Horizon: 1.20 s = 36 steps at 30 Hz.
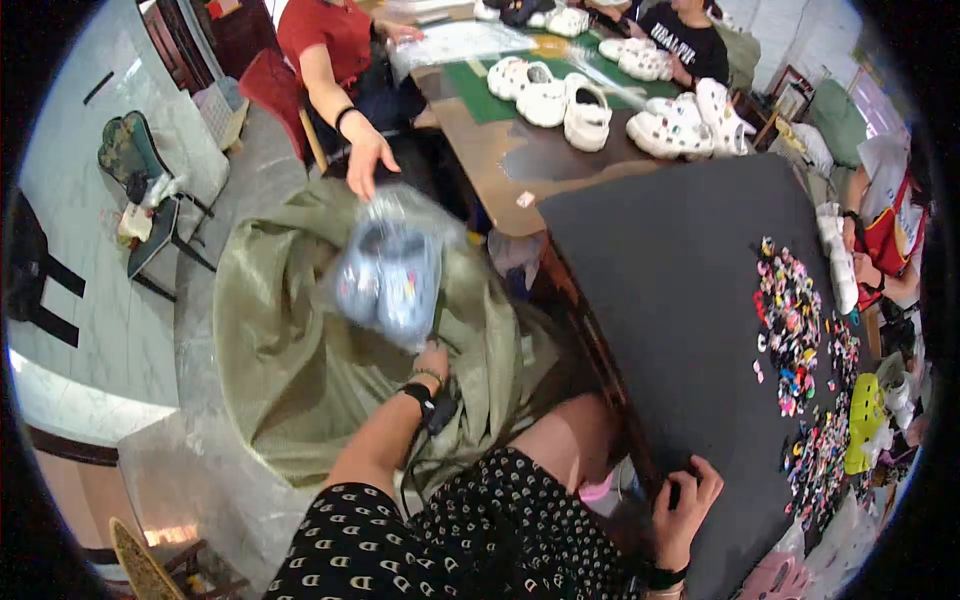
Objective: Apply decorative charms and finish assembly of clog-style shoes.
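Observation:
My left hand [432, 365] is closed on the lower end of a clear plastic bag with a pair of blue clogs [390, 285] inside. The bagged clogs are over the mouth of a large olive-green sack [265, 330]. Just above the bag, another person's hand [370, 165] is stretched out with its fingers apart; whether it touches the plastic I cannot tell. My right hand [688, 490] rests at the edge of the dark grey tabletop [660, 300], its fingers loosely bent and apart, with nothing visible in them.
Several white clogs [540, 95] stand on the brown table [510, 165] beyond. Small colourful shoe charms [795, 320] lie heaped at the right, near a lime-green clog [862, 420] and pink clogs [775, 578]. Other people sit around the tables. Chairs [150, 200] stand at left.

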Available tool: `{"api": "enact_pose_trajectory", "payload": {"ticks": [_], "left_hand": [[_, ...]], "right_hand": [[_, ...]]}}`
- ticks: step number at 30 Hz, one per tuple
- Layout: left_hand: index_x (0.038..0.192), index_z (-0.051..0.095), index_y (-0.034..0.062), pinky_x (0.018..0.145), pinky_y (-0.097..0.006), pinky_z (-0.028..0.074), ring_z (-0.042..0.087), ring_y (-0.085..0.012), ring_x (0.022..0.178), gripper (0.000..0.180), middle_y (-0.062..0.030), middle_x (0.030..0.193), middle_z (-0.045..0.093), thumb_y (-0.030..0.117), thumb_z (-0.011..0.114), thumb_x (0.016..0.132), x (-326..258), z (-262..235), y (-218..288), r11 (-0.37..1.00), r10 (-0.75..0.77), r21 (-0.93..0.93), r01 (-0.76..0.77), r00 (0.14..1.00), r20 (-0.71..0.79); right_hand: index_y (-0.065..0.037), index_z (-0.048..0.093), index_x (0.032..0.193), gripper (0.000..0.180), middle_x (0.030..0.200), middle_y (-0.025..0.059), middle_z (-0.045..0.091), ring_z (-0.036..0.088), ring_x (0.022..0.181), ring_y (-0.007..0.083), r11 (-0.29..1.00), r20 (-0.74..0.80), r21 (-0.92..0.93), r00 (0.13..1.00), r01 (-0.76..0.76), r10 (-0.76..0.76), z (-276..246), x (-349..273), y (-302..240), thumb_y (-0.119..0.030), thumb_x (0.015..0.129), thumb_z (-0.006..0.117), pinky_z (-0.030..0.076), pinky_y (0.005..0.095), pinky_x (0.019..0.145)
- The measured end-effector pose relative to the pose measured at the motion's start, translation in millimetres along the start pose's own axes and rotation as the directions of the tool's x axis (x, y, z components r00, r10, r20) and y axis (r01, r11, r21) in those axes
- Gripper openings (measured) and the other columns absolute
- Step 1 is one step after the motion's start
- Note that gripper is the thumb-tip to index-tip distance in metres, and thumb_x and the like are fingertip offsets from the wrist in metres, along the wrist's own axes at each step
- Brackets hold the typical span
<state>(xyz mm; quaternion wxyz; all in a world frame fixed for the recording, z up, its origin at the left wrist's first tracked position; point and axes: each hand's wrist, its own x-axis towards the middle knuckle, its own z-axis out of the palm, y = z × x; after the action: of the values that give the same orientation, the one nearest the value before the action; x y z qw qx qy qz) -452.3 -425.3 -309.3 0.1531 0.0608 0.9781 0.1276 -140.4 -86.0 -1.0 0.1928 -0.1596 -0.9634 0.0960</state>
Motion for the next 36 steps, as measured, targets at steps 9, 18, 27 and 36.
{"api": "enact_pose_trajectory", "payload": {"ticks": [9, 18, 27, 36], "left_hand": [[0.101, 0.066, 0.0022, 0.089, -0.043, 0.052, 0.053, -0.0369, 0.112, 0.019, -0.0177, 0.118, 0.055, 0.010, 0.061, 0.085, -8.6, 11.6, -10.6, 0.999, -0.050, -0.002, 0.050, 0.998, 0.032], [0.093, 0.063, 0.0103, 0.072, -0.047, 0.050, 0.064, -0.0358, 0.091, 0.013, -0.0152, 0.095, 0.065, 0.014, 0.061, 0.080, -16.4, 7.1, -56.0, 0.993, -0.065, -0.105, 0.056, 0.994, -0.091], [0.095, 0.062, -0.0038, 0.053, -0.028, 0.046, 0.056, -0.0143, 0.058, 0.013, -0.0054, 0.072, 0.059, 0.005, 0.063, 0.085, -46.5, -146.8, 44.9, 0.567, 0.025, -0.710, -0.417, 0.870, -0.492], [0.106, 0.069, -0.0008, 0.071, -0.032, 0.051, 0.064, -0.0189, 0.076, 0.020, -0.0107, 0.091, 0.069, 0.014, 0.060, 0.096, -196.0, -253.1, 261.5, 0.350, 0.708, -0.608, -0.712, 0.627, -0.326]], "right_hand": [[-0.006, 0.055, 0.087, 0.021, 0.117, 0.0179, 0.052, 0.049, 0.107, 0.0390, 0.999, -0.094, 0.006, 0.995, 0.039, -0.039, 6.2, -2.7, -13.8, 0.000, 0.069, 0.064, 0.039, 0.0497, 0.093], [-0.008, 0.058, 0.085, 0.021, 0.115, 0.0137, 0.055, 0.051, 0.107, 0.0364, 1.000, -0.098, 0.003, 0.995, 0.030, -0.030, 0.0, 11.4, -27.4, -0.004, 0.066, 0.067, 0.040, 0.0479, 0.088], [-0.011, 0.063, 0.094, 0.019, 0.118, 0.0092, 0.058, 0.055, 0.111, 0.0302, 0.998, -0.091, 0.051, 0.995, 0.036, -0.032, -2.8, -6.4, -2.3, -0.016, 0.076, 0.064, 0.044, 0.0430, 0.086], [-0.005, 0.057, 0.108, 0.024, 0.119, 0.0125, 0.055, 0.054, 0.109, 0.0309, 0.909, -0.174, 0.414, 0.984, 0.051, 0.024, -8.8, -16.1, -1.9, -0.014, 0.086, 0.062, 0.045, 0.0430, 0.089]]}}
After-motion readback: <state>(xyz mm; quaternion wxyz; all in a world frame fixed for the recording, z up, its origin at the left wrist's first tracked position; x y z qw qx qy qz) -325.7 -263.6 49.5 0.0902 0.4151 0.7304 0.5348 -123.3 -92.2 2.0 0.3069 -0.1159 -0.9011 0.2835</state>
